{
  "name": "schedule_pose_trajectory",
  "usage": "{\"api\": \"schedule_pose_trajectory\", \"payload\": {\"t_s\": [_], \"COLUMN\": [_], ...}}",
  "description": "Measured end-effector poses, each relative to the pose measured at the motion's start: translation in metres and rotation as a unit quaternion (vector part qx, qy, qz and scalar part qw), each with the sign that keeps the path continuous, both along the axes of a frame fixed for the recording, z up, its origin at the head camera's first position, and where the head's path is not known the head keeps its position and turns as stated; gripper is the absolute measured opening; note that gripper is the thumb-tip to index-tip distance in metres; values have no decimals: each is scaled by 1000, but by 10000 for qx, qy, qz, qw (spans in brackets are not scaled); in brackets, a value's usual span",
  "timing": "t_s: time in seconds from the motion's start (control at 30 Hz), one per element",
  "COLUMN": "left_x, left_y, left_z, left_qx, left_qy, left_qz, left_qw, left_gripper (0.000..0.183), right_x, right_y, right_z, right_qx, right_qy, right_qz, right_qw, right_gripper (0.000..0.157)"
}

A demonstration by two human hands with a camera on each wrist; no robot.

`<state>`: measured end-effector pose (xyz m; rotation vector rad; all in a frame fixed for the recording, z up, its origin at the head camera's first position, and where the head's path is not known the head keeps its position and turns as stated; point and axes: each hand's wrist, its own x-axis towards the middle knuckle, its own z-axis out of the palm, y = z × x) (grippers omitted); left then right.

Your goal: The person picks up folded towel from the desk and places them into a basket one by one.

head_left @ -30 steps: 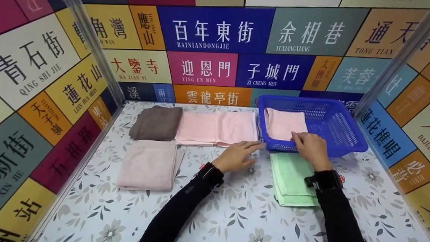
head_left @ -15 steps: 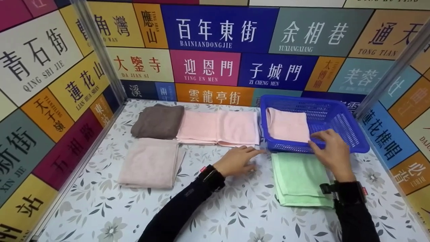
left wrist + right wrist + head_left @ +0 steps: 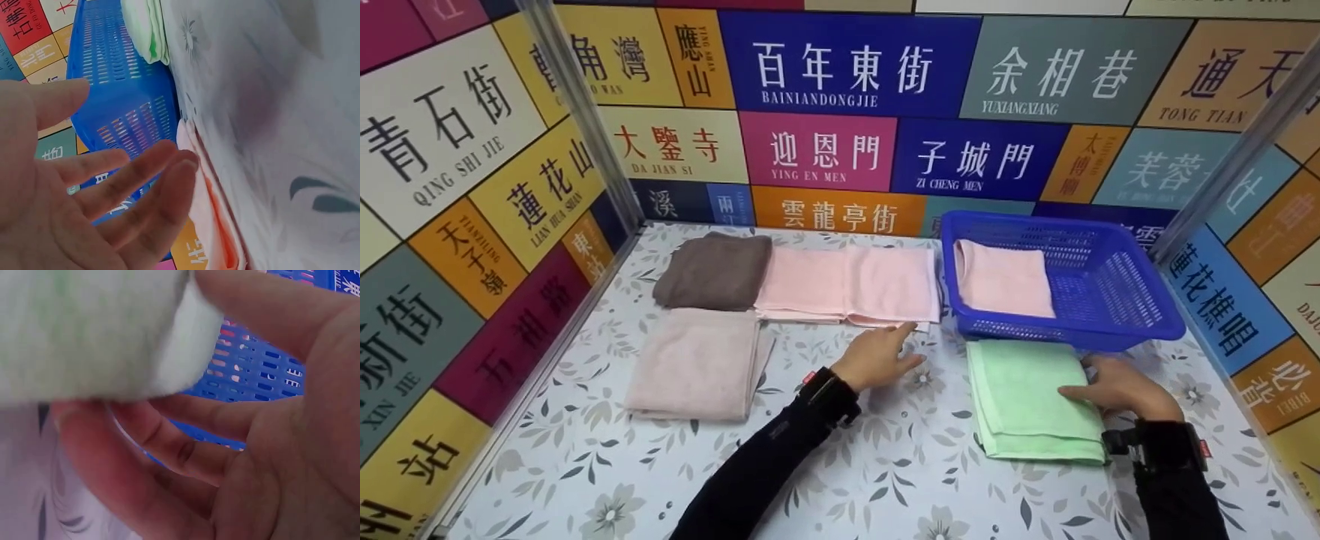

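Observation:
A folded green towel lies in front of the blue plastic basket. My right hand grips its right edge, thumb on top; in the right wrist view the fingers reach under the towel's edge. Inside the basket, on the left, is a folded pink towel. My left hand holds nothing and hovers near the front edge of two folded pink towels side by side. In the left wrist view its fingers are loosely spread beside the pink cloth.
A folded brown towel lies at the back left, with a folded pale pink-beige towel in front of it. Walls printed with street signs border the patterned table at the back and both sides.
My right hand has left the basket's front rim, moved right and down, and taken the green towel's right edge. The left hand has shifted slightly, its fingers now nearer the pink towels.

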<state>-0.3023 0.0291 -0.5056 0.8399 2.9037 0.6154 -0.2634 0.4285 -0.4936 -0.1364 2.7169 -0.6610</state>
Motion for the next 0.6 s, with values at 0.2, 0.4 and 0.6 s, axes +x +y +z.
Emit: {"api": "schedule_pose_trajectory", "payload": {"t_s": [0.2, 0.4, 0.6], "left_x": [1, 2, 11], "left_y": [0, 0, 1], "left_z": [-2, -4, -4], "left_qx": [-17, -50, 97], "left_qy": [-690, -971, -1214], "left_qz": [231, 397, 394], "left_qw": [9973, 9945, 9918], "left_gripper": [71, 75, 72], "right_x": [-1, 1, -4], "right_y": [0, -9, -42], "right_z": [-6, -6, -12], "right_qx": [111, 176, 183], "right_qy": [166, 88, 230], "right_qz": [174, 47, 34], "right_qw": [9996, 9998, 9996], "right_gripper": [102, 106, 102]}}
